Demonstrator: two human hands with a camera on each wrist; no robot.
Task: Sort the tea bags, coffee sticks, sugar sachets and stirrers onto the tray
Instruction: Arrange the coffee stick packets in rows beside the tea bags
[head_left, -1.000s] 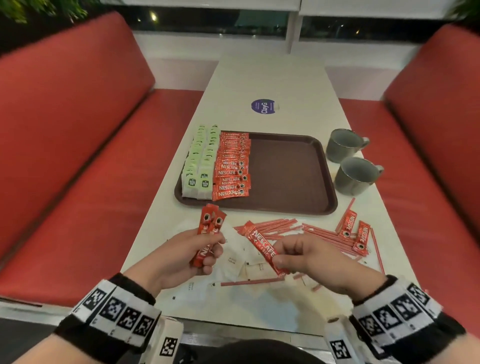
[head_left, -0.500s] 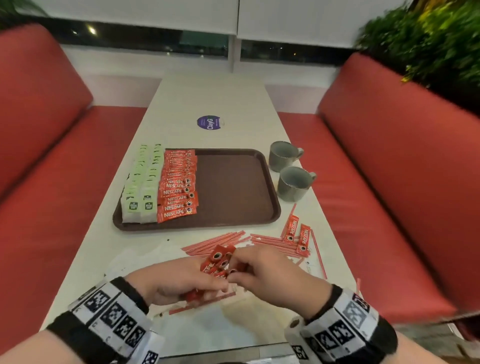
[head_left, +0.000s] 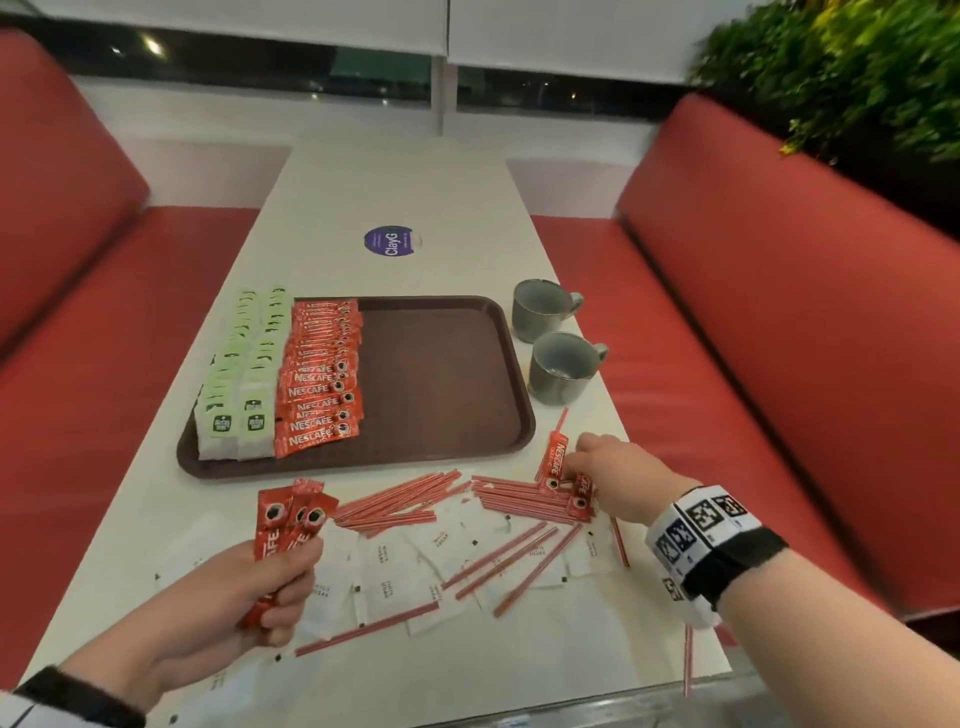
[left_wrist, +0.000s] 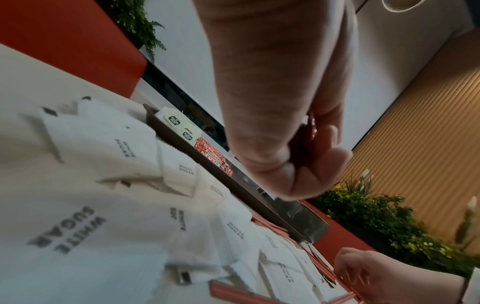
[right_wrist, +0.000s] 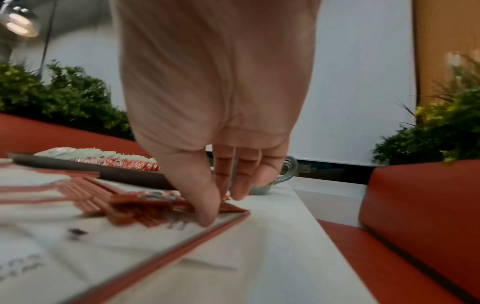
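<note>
Pinching at the near end of a loose coffee stick (head_left: 581, 491), my right hand (head_left: 618, 478) has thumb and fingertips (right_wrist: 207, 214) closing on the foil at the table's right edge; whether the stick is truly caught yet I cannot tell, since the right wrist view is blurred. A second loose stick (head_left: 554, 462) lies just beside it, both resting on top of the red stirrers (head_left: 519, 501). My left hand (head_left: 249, 597) is curled firmly round a bundle of coffee sticks (head_left: 288, 530), held upright above the white sugar sachets (head_left: 395, 566) scattered over the table (head_left: 405, 182).

To do this well, I judge I should lift only the foil stick and keep my fingertips off the thin stirrers beneath, which would roll or drag along easily. Taking the stick by its end and peeling it upward ought to free it cleanly, then I can add it to the left bundle.

On the tray (head_left: 447, 374), tea bags (head_left: 244, 379) fill the left side and a coffee row (head_left: 322, 379) sits just beside them, the right half bare. Two grey cups (head_left: 556, 353) stand near the tray's right rim, so I would keep my wrist low and clear of them.
</note>
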